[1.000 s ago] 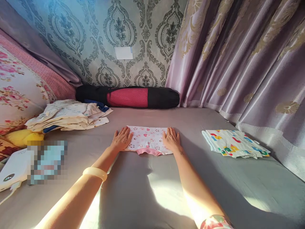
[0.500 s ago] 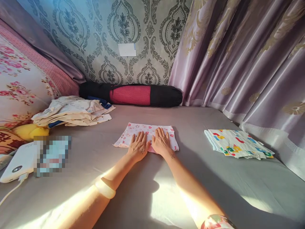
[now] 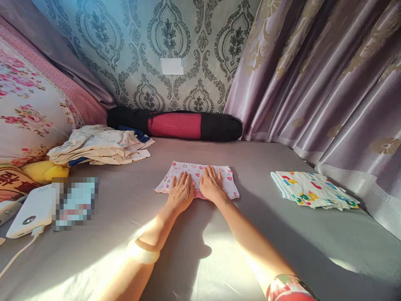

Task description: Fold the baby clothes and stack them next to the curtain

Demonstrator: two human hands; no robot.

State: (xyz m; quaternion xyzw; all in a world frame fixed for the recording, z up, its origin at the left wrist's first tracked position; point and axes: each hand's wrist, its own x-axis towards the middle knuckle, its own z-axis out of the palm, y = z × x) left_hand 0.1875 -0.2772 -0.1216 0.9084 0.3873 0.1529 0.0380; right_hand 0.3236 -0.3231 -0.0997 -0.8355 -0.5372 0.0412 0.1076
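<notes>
A folded white cloth garment with pink and red prints (image 3: 191, 168) lies flat on the grey bed sheet (image 3: 175, 267), straight in front of me. On its left half rests my left hand (image 3: 181, 193), palm down with fingers stretched out. My right hand (image 3: 213, 184) lies flat on the right half, fingers pointing away from me. Both hands touch the cloth without gripping it, and their thumbs are close together. A bit of pink fabric shows at the near edge between the wrists. The parts of the cloth under my palms are hidden.
To the right lies a folded stack of cloth with colourful prints (image 3: 316, 190). At the back left is a pile of cream clothes (image 3: 97, 146). A long black and pink bag (image 3: 175, 125) lies along the wall. A white power bank (image 3: 33, 211) with a cable sits at the left.
The view has shifted slightly, so things appear a little further right. Both hands stay flat on the folded cloth; the left has slid slightly toward me.
</notes>
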